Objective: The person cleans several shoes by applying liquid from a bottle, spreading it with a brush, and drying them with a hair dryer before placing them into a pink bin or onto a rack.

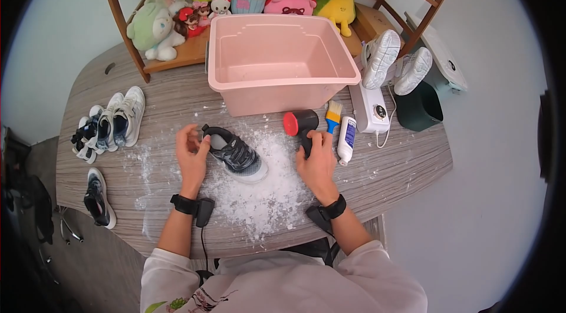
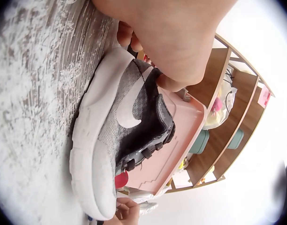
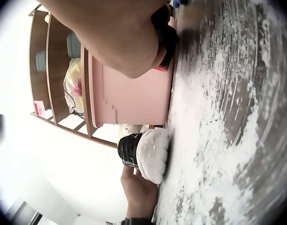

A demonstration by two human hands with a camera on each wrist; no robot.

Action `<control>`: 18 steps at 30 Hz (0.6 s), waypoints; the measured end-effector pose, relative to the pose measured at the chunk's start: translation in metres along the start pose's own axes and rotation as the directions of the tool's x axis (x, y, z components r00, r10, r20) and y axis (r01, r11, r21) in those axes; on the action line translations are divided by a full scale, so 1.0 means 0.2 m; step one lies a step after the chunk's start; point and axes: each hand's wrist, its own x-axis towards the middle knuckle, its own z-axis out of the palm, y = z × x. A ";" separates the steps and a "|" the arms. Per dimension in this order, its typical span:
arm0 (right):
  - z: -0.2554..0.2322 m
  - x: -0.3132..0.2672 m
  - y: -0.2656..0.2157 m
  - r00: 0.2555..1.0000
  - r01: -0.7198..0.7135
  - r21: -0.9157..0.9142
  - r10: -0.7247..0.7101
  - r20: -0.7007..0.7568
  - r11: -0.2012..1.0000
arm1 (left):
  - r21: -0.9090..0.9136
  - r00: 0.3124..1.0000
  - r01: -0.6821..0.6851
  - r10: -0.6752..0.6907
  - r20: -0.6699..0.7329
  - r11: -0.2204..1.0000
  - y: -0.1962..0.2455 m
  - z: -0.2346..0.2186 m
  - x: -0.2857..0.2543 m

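Note:
A black and grey sneaker (image 1: 237,154) with a white sole stands on white powder spread over the table. At its heel, my left hand (image 1: 193,151) pinches the collar between thumb and fingers. The left wrist view shows the sneaker's side (image 2: 129,108) with a pale swoosh, the thumb over the heel edge. My right hand (image 1: 318,162) grips the dark handle of a small black hair dryer (image 1: 305,119) with a red round end. That end points left, toward the sneaker. In the right wrist view the hand covers most of the dryer.
Behind stands a pink bin (image 1: 283,92), with plush toys on a wooden shelf (image 1: 171,64). Right of the dryer lie a brush (image 1: 333,114) and a white tube (image 1: 347,139), then a white shoe dryer (image 1: 370,109) bearing white shoes. A dark bin (image 1: 420,109) and several shoes (image 1: 127,115) flank the table.

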 end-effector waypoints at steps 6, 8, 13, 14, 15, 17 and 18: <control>-0.01 0.00 -0.03 0.996 -0.069 -0.095 0.073 0.043 0.993 | 0.158 0.993 -0.079 0.064 0.099 0.984 -0.04 -0.01 0.01; -0.01 -0.01 -0.03 0.994 -0.094 -0.095 0.099 0.052 0.991 | 0.114 0.995 -0.073 0.064 0.078 0.991 -0.05 -0.01 0.01; 0.01 -0.01 -0.01 0.995 -0.096 -0.041 0.096 0.015 0.995 | 0.164 0.988 -0.091 0.068 0.136 0.982 0.04 -0.01 -0.01; 0.01 -0.01 0.00 0.995 -0.102 -0.037 0.102 0.007 0.994 | 0.195 0.983 -0.114 0.082 0.162 0.974 0.06 -0.01 -0.02; 0.01 0.00 0.01 0.994 -0.111 -0.029 0.112 0.009 0.993 | 0.196 0.981 -0.124 0.090 0.173 0.973 0.05 -0.01 -0.02; 0.00 0.00 0.02 0.991 -0.132 -0.015 0.132 -0.005 0.991 | 0.234 0.969 -0.118 0.061 0.239 0.965 0.04 0.00 -0.04; 0.00 0.00 0.03 0.991 -0.130 0.001 0.130 -0.016 0.991 | 0.235 0.965 -0.132 0.071 0.252 0.963 0.05 0.00 -0.05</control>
